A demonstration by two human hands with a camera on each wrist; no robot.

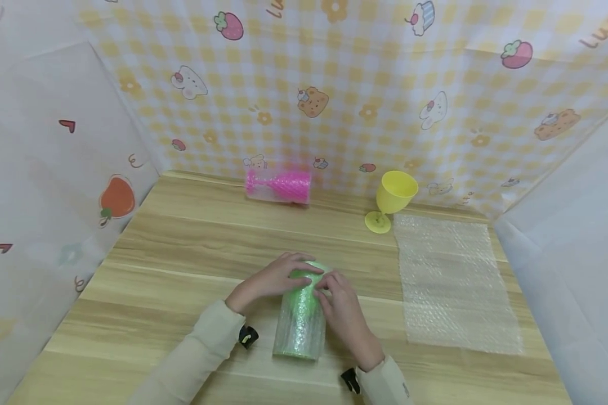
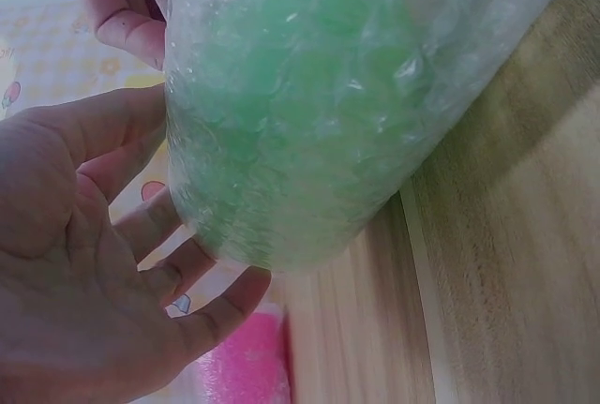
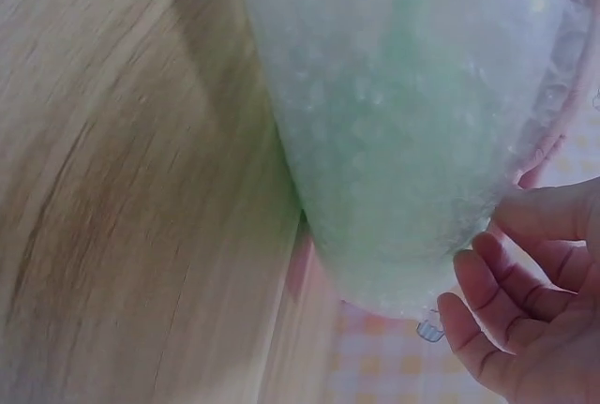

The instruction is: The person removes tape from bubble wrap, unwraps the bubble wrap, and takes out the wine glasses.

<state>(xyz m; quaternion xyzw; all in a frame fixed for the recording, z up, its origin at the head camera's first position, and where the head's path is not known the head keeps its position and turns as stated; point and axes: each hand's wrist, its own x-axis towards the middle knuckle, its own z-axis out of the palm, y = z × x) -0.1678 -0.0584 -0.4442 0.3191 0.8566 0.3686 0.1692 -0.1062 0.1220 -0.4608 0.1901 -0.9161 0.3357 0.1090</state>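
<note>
A green goblet rolled in clear bubble wrap [image 1: 300, 320] lies on its side on the table, bowl end away from me. My left hand [image 1: 282, 275] rests on the far part of the roll, thumb and spread fingers fairly straight against it. Those left fingers [image 2: 225, 315] reach along the bowl end in the left wrist view. My right hand [image 1: 342, 306] pinches at the wrap's surface with thumb and index fingertip close together; its other fingers [image 3: 487, 320] curl loosely beside the roll. What lies between the right fingertips is too small to tell.
A pink goblet [image 1: 284, 187] in bubble wrap lies at the back, near the patterned cloth [image 1: 284, 67]. An unwrapped yellow goblet [image 1: 395, 194] stands at the back right. A flat sheet of bubble wrap [image 1: 456, 287] is spread on the table's right side.
</note>
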